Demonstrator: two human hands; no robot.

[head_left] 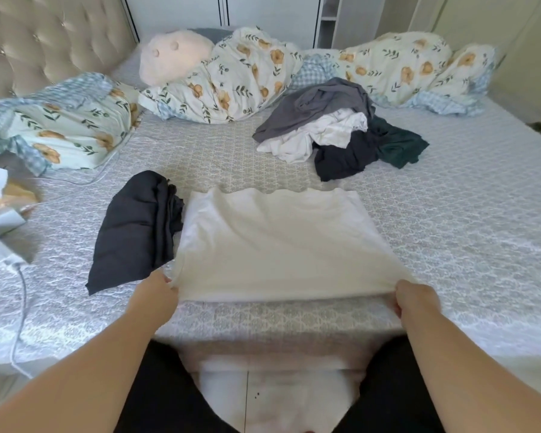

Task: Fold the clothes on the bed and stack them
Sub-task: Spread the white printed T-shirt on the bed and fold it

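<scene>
The left hand [156, 289] and right hand [414, 296] each pinch a near corner of the white garment [269, 242], which is stretched over the bed [466, 229]. Just to its left lies a dark, seemingly folded garment [135, 232]. Farther back sits the pile of unfolded clothes [338, 129], before the floral duvet [247, 76].
</scene>
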